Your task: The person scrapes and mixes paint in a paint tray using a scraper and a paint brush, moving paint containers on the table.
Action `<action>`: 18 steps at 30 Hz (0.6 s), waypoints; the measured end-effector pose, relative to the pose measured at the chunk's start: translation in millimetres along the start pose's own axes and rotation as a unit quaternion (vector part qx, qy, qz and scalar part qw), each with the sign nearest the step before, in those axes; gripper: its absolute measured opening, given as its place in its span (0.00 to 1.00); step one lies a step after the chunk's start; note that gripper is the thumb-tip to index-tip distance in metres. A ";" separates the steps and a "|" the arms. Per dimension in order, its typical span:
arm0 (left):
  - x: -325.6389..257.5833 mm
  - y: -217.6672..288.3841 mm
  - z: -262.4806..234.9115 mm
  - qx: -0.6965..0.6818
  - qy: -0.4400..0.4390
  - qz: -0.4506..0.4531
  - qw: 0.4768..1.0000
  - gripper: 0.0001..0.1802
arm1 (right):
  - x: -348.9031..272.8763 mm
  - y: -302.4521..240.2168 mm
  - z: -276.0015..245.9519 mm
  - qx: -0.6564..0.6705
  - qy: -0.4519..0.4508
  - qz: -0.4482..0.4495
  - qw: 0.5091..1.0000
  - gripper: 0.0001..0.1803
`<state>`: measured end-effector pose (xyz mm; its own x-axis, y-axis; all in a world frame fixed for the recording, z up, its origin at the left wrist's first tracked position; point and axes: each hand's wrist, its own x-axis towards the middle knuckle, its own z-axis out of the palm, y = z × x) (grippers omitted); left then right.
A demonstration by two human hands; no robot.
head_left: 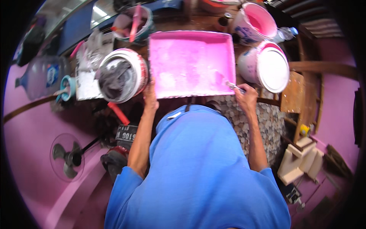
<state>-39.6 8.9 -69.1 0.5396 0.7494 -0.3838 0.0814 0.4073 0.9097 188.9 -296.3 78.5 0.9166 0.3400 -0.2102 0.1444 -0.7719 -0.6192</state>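
A shallow rectangular tray (192,61), bright pink inside with whitish patches, is in front of me. My left hand (150,95) grips its near left corner, fingers running up along the side wall. My right hand (247,97) is closed around the dark handle of a small tool (232,86) at the near right corner. The tool's pale, metallic-looking head reaches over the tray's edge; blur hides its exact kind. Beside my left hand stands a white and red bucket (142,74) with dark grey material inside. A white-lidded bucket (273,68) is beyond my right hand.
Farther back are a pink-stained bucket (263,19), a tub (146,28) with a pink-handled tool, a plastic bottle (288,33) and a dark jar (223,22). A large water jug (47,76) and small turquoise cup (67,87) are left. A fan (68,157) is lower left; a wooden chair (292,91) stands right.
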 end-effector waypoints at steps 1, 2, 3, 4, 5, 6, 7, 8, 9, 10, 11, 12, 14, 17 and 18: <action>-3.2 6.1 12.4 -0.006 0.009 0.027 1.000 0.30 | -4.8 1.4 2.5 0.009 0.015 0.014 1.000 0.13; -16.0 35.3 40.2 -0.037 -0.021 0.016 0.999 0.30 | -7.5 8.8 2.1 0.016 0.035 0.037 0.999 0.13; -22.2 46.6 48.5 -0.035 -0.007 0.005 0.999 0.29 | -7.2 33.8 12.9 0.032 0.057 0.023 0.998 0.13; -23.9 50.6 49.9 -0.035 0.007 -0.006 0.999 0.29 | -8.7 34.7 14.7 0.034 0.055 0.020 0.998 0.13; -21.2 45.5 44.4 -0.035 0.009 -0.005 0.999 0.29 | -11.9 35.1 14.5 0.064 0.051 0.059 0.995 0.13; -16.7 36.2 35.9 -0.035 0.010 0.015 0.999 0.29 | -14.6 35.8 14.2 0.093 0.047 0.100 0.989 0.12; -12.6 29.3 32.4 -0.039 0.005 0.031 0.999 0.29 | -18.6 36.5 13.2 0.123 0.043 0.122 0.984 0.12; -17.6 37.9 40.5 -0.010 0.026 0.029 0.999 0.29 | -20.4 47.9 12.8 0.142 0.022 0.135 0.980 0.13; -15.4 35.8 37.2 -0.023 0.030 -0.005 0.999 0.29 | -22.5 55.8 15.6 0.160 0.014 0.157 0.974 0.14; -12.5 35.0 30.6 -0.035 0.036 -0.037 0.998 0.30 | -23.2 57.6 19.9 0.180 0.005 0.174 0.968 0.16; -10.5 34.4 26.8 -0.037 0.024 -0.040 0.998 0.30 | -24.4 62.5 24.1 0.201 -0.001 0.193 0.960 0.17; -10.4 34.0 25.1 -0.038 0.013 -0.042 0.998 0.31 | -25.9 65.4 25.9 0.223 -0.007 0.211 0.952 0.18; -14.0 39.9 29.3 0.003 0.025 -0.021 0.999 0.31 | -28.0 60.1 19.7 0.238 -0.023 0.223 0.945 0.19; -13.6 38.4 31.5 0.017 0.020 -0.024 0.999 0.32 | -32.0 54.8 9.5 0.241 -0.026 0.243 0.939 0.20; -13.2 37.9 31.6 0.025 0.028 -0.026 0.999 0.32 | -33.0 54.0 6.5 0.249 -0.039 0.254 0.934 0.21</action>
<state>-17.1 -2.0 -24.5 0.4866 0.7565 -0.4370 0.1496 0.4207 0.8948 164.1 -345.7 47.1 0.7861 0.0510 -0.6160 -0.5117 -0.5052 -0.6949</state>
